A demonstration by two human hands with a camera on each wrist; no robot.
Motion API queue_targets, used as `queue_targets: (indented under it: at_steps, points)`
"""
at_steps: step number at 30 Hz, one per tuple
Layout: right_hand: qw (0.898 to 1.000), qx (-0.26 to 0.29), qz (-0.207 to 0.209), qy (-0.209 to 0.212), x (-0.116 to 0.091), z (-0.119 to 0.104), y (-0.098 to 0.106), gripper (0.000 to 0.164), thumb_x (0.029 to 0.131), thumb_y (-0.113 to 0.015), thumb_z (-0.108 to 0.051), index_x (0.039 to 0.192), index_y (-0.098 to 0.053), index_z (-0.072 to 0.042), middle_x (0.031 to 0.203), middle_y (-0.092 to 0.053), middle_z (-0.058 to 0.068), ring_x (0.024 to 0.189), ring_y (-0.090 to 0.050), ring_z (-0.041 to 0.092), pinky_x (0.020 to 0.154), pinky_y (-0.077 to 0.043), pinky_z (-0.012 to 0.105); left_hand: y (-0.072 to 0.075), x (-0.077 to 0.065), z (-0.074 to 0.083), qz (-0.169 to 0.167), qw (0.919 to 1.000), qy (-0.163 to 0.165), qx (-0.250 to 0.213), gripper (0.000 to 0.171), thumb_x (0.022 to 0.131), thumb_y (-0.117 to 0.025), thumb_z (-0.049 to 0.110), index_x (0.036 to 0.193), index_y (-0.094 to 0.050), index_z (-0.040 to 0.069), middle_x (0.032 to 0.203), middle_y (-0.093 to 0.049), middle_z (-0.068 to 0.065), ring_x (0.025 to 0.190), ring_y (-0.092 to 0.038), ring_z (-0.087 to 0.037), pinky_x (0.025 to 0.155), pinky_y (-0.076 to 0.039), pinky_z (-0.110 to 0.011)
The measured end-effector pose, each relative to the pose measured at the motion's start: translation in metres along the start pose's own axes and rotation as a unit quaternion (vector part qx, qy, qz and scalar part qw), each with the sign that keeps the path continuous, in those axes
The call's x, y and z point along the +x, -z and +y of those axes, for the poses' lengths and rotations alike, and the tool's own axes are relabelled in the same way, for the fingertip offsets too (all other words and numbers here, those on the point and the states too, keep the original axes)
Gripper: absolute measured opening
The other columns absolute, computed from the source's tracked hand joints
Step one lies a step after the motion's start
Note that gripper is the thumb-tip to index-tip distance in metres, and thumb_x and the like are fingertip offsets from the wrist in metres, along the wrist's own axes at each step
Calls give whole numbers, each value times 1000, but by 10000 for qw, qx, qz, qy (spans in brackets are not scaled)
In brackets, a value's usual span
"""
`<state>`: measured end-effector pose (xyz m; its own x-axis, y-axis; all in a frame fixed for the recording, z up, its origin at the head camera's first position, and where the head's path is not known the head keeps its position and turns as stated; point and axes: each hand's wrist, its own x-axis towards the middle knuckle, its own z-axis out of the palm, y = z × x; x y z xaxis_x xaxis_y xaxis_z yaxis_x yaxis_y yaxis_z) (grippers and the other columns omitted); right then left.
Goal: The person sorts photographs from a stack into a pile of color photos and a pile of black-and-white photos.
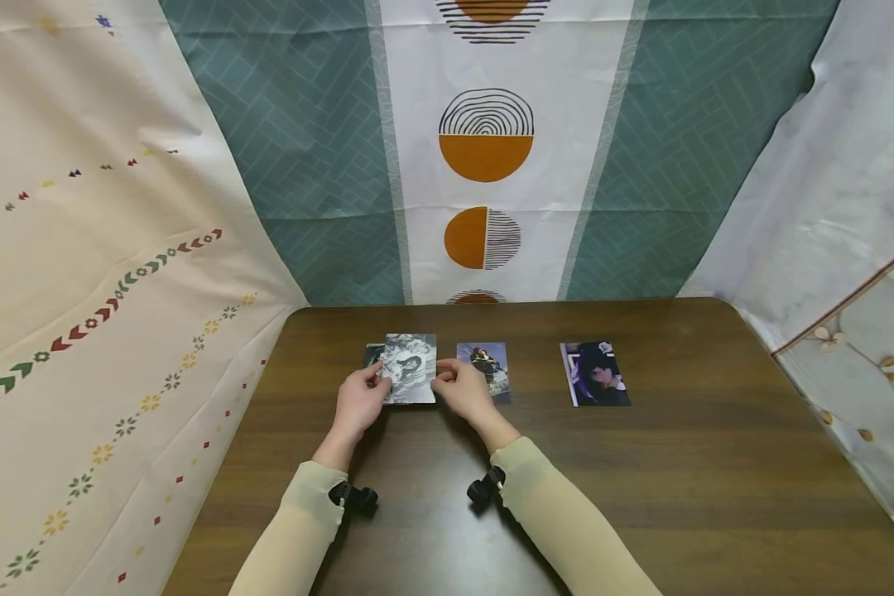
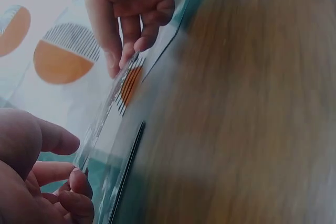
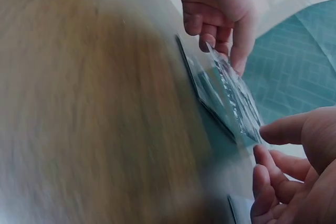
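A black-and-white picture card is held up between both hands. My left hand pinches its left edge and my right hand pinches its right edge. Seen nearly edge-on in the left wrist view, the glossy card tilts above the table. Behind it on the table lies a dark card, mostly hidden by the held one. Just beyond the right fingers is a bluish picture card, its left part covered by the hand.
Farther right, a dark purple picture card lies flat on the brown wooden table. A patterned cloth hangs along the far edge. Light cloths hang at the left and right sides.
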<state>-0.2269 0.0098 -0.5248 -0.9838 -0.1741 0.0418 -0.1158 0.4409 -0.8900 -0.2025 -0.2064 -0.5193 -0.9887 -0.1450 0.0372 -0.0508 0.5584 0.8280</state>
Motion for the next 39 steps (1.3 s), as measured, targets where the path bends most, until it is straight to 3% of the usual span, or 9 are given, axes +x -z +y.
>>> queue_targets:
  at_steps: [8,16,21,29,39]
  points:
    - [9999,-76,81,68,2,-10,-25,40,93,-70,-10,132,-74,-3,99,-76,2,89,-72,17,83,-56,36,20,4,-14,82,9997,47,223,47,100,-65,18,142,-67,-2,107,-64,-13,91,-55,-28,78,-42,-39]
    - [9981,-602,45,82,2,-20,-43,38,93,-73,-13,131,-76,-6,96,-76,-3,90,-70,17,85,-54,38,31,8,-26,255,9985,17,484,45,100,-64,17,138,-69,-5,107,-65,-16,104,-56,-35,91,-42,-45]
    - [9967,-809,26,37,2,-21,-48,40,93,-73,-16,132,-76,-9,98,-75,-5,94,-69,17,87,-54,37,33,10,-31,234,9974,-58,674,47,99,-65,17,140,-67,-7,106,-63,-17,105,-55,-36,94,-43,-48]
    - [9954,-951,130,-51,6,-20,-51,38,93,-72,-17,131,-77,-10,98,-75,-5,98,-70,19,90,-54,39,29,14,-33,-109,9954,-85,946,56,103,-64,21,151,-56,-7,108,-59,-19,102,-51,-34,89,-41,-48]
    - [9928,-1165,135,-257,11,-19,-52,40,93,-69,-19,132,-77,-13,101,-75,-6,100,-71,20,84,-55,40,25,15,-30,-223,9934,30,1125,57,104,-63,23,152,-55,-7,113,-57,-21,102,-50,-35,88,-41,-50]
